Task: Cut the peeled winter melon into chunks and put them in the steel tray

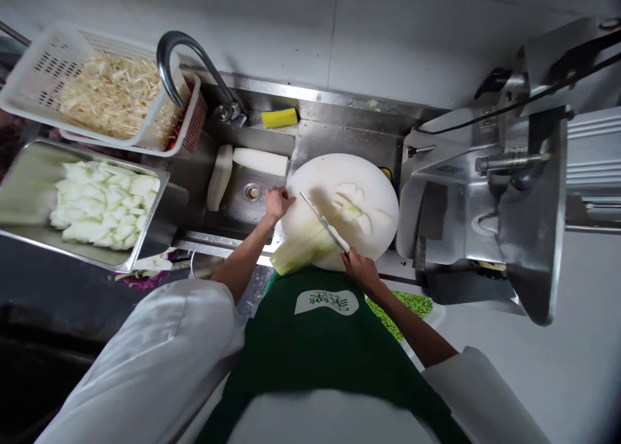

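Note:
My right hand (361, 270) is wrapped round the handle of a knife (321, 218), whose blade slants up and left over the round white cutting board (334, 169). A long pale-green peeled gourd piece (301, 246) lies along the board's near left side, just left of the blade, its end close to my apron. Several flat pale slices (363, 222) rest on the board to the right of the knife. My left hand (277, 204) is at the board's left rim, fingers curled together; whatever they may hold is too small to tell.
Two peeled white gourd pieces (261, 161) lie in the sink (233, 221) under a curved faucet (194, 43). To the left stand a steel pan (29, 191) of cut slices and a white basket (39, 65) of bean sprouts. A yellow sponge (279, 118) and a metal slicing machine (451, 185) are nearby.

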Action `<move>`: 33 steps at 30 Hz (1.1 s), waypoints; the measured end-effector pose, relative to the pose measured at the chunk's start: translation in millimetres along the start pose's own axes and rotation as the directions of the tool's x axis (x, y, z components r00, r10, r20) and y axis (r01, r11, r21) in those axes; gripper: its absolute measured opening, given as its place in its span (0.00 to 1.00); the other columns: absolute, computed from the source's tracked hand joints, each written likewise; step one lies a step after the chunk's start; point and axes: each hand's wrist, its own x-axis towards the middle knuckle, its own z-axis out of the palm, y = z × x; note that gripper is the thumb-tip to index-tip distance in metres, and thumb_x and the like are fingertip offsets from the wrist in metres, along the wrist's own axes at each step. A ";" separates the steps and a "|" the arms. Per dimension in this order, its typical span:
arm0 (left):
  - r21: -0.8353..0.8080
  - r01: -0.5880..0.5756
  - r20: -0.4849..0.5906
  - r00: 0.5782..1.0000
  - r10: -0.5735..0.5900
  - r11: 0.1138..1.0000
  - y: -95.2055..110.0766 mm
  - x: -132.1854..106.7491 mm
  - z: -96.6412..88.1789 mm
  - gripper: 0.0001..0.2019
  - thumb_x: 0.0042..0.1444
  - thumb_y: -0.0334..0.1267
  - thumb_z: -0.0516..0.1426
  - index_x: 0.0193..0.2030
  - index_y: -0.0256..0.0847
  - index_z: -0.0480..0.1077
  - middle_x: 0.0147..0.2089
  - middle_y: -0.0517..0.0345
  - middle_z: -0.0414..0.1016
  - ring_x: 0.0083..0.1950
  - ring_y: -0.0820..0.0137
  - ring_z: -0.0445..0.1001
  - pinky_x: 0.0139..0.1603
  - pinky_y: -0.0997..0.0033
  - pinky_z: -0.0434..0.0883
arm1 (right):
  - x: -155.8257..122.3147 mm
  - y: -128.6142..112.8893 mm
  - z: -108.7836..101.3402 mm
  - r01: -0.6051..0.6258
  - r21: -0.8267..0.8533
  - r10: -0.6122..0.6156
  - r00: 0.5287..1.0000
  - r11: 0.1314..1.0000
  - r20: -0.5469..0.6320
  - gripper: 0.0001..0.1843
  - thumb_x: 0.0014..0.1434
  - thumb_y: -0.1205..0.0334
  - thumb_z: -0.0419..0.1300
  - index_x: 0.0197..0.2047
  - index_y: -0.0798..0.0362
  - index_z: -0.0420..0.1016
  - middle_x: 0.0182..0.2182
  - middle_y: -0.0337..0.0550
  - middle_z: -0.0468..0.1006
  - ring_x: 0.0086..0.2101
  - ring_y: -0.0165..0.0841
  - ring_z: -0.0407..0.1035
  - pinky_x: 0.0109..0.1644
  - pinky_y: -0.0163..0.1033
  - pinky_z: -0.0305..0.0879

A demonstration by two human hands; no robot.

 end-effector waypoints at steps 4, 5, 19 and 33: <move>-0.015 0.070 -0.170 0.983 -0.071 0.997 -26.9 -27.3 -7.1 0.12 0.59 0.44 0.59 0.29 0.40 0.67 0.32 0.56 0.71 0.36 0.69 0.69 0.43 0.67 0.66 | 0.1 1.2 -2.4 0.007 0.005 -0.007 1.000 1.000 -0.003 0.20 0.77 0.53 0.43 0.52 0.57 0.69 0.39 0.52 0.84 0.38 0.41 0.80 0.36 0.36 0.60; -0.043 0.072 -0.154 0.985 -0.078 0.996 -36.0 -42.4 -9.6 0.13 0.61 0.47 0.58 0.31 0.40 0.68 0.32 0.57 0.72 0.35 0.69 0.69 0.43 0.67 0.67 | 0.8 1.2 -4.8 0.012 0.004 -0.012 1.000 1.000 0.000 0.20 0.77 0.53 0.43 0.53 0.57 0.69 0.39 0.53 0.84 0.38 0.41 0.80 0.36 0.36 0.61; -0.124 0.052 0.276 0.961 -0.015 0.991 -81.1 -220.0 12.8 0.55 0.46 0.45 0.72 0.77 0.54 0.48 0.55 0.54 0.59 0.58 0.55 0.72 0.64 0.53 0.72 | 18.9 -21.1 -52.0 0.058 -0.085 -0.051 0.996 0.995 0.076 0.18 0.77 0.56 0.44 0.55 0.60 0.67 0.39 0.55 0.83 0.40 0.42 0.80 0.40 0.38 0.65; 0.189 -0.128 -0.002 0.991 0.131 0.974 -24.1 -164.7 25.0 0.36 0.53 0.54 0.68 0.66 0.46 0.69 0.61 0.43 0.62 0.61 0.47 0.64 0.60 0.44 0.66 | 13.5 31.5 -76.8 -0.066 -0.098 0.067 0.998 0.993 0.008 0.19 0.77 0.52 0.45 0.54 0.57 0.68 0.39 0.56 0.83 0.40 0.46 0.79 0.40 0.39 0.62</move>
